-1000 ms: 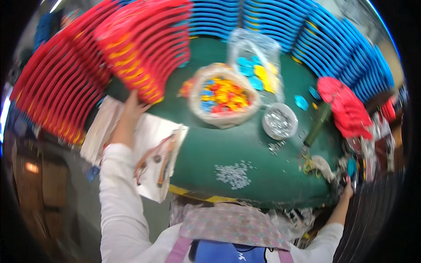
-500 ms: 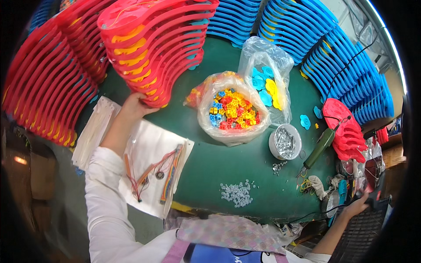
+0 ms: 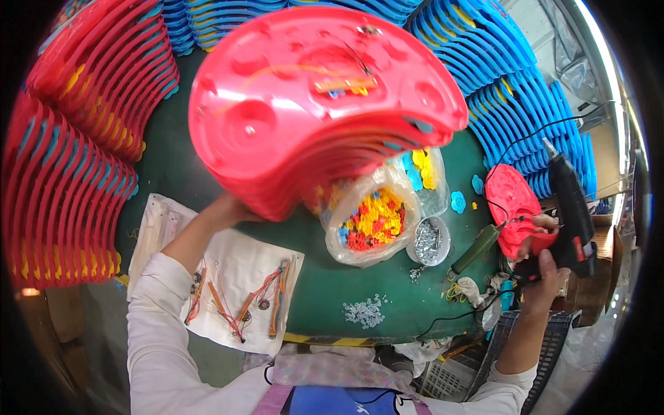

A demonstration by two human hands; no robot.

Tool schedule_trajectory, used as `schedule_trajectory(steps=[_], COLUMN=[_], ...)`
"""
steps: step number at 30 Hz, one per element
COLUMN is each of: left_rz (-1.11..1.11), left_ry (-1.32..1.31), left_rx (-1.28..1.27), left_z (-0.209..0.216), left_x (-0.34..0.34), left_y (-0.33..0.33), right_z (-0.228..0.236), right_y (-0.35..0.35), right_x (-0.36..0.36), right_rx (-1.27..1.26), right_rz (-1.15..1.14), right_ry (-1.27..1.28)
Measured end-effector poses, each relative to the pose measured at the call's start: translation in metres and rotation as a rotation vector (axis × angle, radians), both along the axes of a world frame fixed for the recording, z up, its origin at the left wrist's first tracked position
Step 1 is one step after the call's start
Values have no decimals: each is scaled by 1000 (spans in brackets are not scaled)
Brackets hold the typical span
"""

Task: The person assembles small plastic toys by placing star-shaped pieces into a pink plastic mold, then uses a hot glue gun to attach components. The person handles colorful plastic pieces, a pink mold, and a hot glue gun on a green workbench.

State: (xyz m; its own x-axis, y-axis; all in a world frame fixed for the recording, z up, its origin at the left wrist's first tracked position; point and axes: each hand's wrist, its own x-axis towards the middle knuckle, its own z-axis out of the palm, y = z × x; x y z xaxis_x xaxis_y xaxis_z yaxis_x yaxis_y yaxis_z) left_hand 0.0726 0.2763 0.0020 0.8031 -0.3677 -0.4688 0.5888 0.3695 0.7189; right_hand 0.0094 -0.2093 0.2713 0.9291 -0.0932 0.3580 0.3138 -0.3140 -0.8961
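Note:
A tall stack of red curved plastic shells [image 3: 249,162] leans toward me, its top one showing a small circuit strip [image 3: 346,84] and thin wires. My left hand [image 3: 236,209] is closed on the lower edge of that stack; most of its fingers are hidden underneath. On the right side, my right hand [image 3: 548,278] grips a black glue gun [image 3: 571,207], its nozzle pointing up. Beyond that hand lies a loose red shell piece [image 3: 510,190]. A green electric screwdriver [image 3: 477,249] rests on the green table [image 3: 408,304] nearby.
A bag of small coloured plastic parts [image 3: 346,252], a white tub of screws [image 3: 443,238] and a pile of clear washers [image 3: 365,312] stand mid-table. Wired parts lie on a white sheet [image 3: 235,263]. Red stacks [image 3: 62,207] line the left, blue stacks [image 3: 526,117] the right.
My left hand has tilted the red shell stack toward me, so its top face shows. My right hand has risen from the lower right with the glue gun in it.

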Motion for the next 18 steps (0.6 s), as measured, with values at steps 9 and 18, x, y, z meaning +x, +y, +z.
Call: schedule_trajectory(steps=[9,18], left_rz=[-125,420], left_ry=[-11,-502], left_rx=[177,450], left_z=[34,174], left_x=[11,26], left_y=[-33,3], right_z=[57,68], right_y=[62,79], right_x=[72,165], right_rx=[109,116], right_rz=[451,539], right_ry=[420,618])
